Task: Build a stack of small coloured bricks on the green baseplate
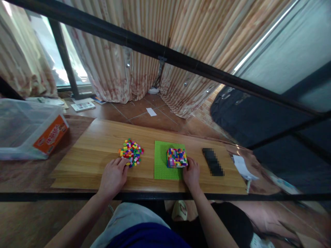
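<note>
A heap of small coloured bricks (131, 152) lies on the wooden table (98, 148). My left hand (113, 175) rests at its near-left edge, fingertips touching the bricks, fingers curled. A green baseplate (161, 160) lies to the right, carrying a stacked block of multicoloured bricks (177, 157). My right hand (191, 173) sits at the block's right side, fingers against it and bent.
A dark flat object, pixelated (212, 161), lies right of the baseplate. White paper (243, 167) sits at the table's right end. A clear plastic bin with an orange box (31, 129) stands at the far left. Curtains and a dark bag are behind.
</note>
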`<state>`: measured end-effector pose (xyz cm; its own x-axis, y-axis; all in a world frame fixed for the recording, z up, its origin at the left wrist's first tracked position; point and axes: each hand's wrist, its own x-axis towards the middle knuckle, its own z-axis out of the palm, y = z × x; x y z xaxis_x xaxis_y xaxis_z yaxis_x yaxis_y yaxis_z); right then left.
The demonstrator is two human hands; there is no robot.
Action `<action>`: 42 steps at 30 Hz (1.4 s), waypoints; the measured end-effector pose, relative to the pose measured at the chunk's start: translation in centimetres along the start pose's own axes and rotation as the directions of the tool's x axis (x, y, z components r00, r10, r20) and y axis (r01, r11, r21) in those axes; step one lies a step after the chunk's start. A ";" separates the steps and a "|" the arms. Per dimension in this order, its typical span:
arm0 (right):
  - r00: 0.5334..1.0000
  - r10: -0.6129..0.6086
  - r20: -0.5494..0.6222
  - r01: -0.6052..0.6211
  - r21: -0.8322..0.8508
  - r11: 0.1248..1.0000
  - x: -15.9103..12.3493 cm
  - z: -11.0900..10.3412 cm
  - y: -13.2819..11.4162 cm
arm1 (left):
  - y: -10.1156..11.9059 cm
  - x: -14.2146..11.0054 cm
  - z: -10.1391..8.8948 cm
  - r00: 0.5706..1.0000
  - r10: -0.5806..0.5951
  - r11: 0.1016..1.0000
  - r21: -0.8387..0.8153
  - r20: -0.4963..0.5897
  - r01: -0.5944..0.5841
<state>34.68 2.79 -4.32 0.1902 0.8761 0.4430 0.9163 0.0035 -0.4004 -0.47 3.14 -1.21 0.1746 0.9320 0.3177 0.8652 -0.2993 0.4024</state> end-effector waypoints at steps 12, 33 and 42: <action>0.996 0.087 0.023 -0.088 0.004 0.996 0.2 -0.6 -1.7 | 6.2 1.3 -0.2 0.985 0.152 0.939 -0.297 -0.084 -0.170; 0.986 0.158 0.049 -0.160 0.044 0.986 0.5 -0.9 -2.1 | 16.3 5.7 6.2 0.932 0.356 0.908 -0.213 -0.066 -0.362; 0.986 0.162 0.031 -0.164 0.056 0.985 0.5 -0.8 -2.1 | 16.7 5.6 6.5 0.930 0.356 0.908 -0.201 -0.095 -0.368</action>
<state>33.16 2.79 -2.61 0.3255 0.8794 0.3475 0.8516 -0.1129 -0.5119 17.99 4.68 1.67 0.4257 0.7403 0.5203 0.6263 -0.6561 0.4211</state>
